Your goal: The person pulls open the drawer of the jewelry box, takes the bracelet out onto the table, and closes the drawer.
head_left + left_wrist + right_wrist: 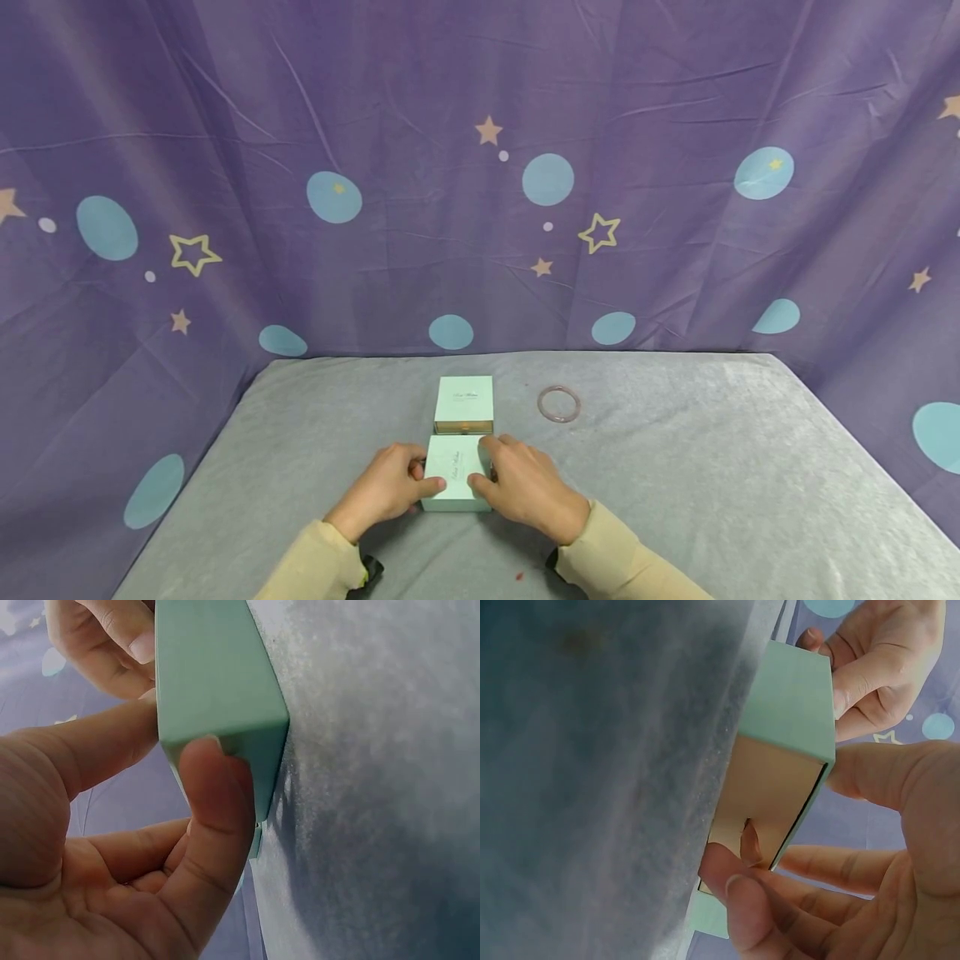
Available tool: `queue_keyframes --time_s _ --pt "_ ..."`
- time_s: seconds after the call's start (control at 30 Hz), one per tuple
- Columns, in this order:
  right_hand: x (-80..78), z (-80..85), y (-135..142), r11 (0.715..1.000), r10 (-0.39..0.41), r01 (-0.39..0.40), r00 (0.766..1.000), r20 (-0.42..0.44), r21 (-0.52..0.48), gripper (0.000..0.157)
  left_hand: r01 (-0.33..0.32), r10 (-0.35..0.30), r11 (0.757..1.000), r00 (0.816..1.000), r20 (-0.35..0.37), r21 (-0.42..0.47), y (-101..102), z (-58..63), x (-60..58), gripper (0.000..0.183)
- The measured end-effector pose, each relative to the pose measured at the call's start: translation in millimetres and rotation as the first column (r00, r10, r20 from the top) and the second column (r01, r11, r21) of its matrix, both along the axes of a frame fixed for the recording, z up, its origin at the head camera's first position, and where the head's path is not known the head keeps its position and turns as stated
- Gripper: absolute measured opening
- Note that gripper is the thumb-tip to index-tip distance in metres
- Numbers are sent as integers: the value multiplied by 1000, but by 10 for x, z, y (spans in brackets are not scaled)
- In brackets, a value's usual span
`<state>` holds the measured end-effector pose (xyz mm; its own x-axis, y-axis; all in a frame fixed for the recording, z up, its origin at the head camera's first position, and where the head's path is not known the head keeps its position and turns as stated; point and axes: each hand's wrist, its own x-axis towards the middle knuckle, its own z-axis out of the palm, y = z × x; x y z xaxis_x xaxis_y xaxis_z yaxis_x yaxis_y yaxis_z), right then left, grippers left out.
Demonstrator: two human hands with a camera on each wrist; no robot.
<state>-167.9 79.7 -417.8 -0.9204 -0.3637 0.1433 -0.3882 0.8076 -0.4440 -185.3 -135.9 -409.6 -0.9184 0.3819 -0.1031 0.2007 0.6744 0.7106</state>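
Between both hands a mint-green drawer box (459, 454) with small script on its lid lies on the grey cloth. My left hand (384, 487) grips its left end, thumb on the lid and fingers against the side. At the right end, my right hand (528, 490) holds it with thumb on the top and fingers around the side. That end shows a tan drawer front (769, 784) with a small ribbon tab (750, 846); the right fingertips lie right beside the tab and partly hide it. The drawer front sits about flush with the sleeve.
A second mint-green box (463, 402) stands directly behind, its gold-tan front facing me. To its right lies a pale pink bangle (558, 405) flat on the grey cloth (675, 467). A purple curtain (420, 250) with stars and dots hangs behind and along both sides.
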Motion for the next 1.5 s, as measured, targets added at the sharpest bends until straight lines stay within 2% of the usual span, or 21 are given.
queue_keyframes --time_s 0.8,1.0,1.23,1.37,1.5 --pt "16 5 33 1000 13 -13 1000 1 10 22 3 -4 1000 1000 21 13 27 5 32 33" --pt "-37 35 88 996 42 -38 998 55 -80 27 -19 19 1000 999 27 3 32 5 43 29" --pt "-109 51 180 982 14 8 994 110 -191 24 -56 55 998 998 43 8 38 -16 73 26" --pt "-118 30 204 979 22 5 992 128 -204 14 -77 75 996 996 53 45 37 -54 104 24" --pt "-120 13 206 983 28 -3 991 132 -185 17 -91 86 993 994 71 77 33 -96 120 29"
